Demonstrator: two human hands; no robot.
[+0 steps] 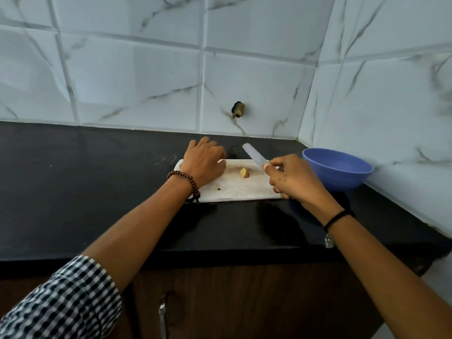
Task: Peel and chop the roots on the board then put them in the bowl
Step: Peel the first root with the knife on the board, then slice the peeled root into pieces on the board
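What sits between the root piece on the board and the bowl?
The right hand and its knife lie between the root piece and the bowl; nothing else visible does.

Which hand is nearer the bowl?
Right. The right hand, holding the knife, sits just left of the bowl; the left hand is at the board's far end.
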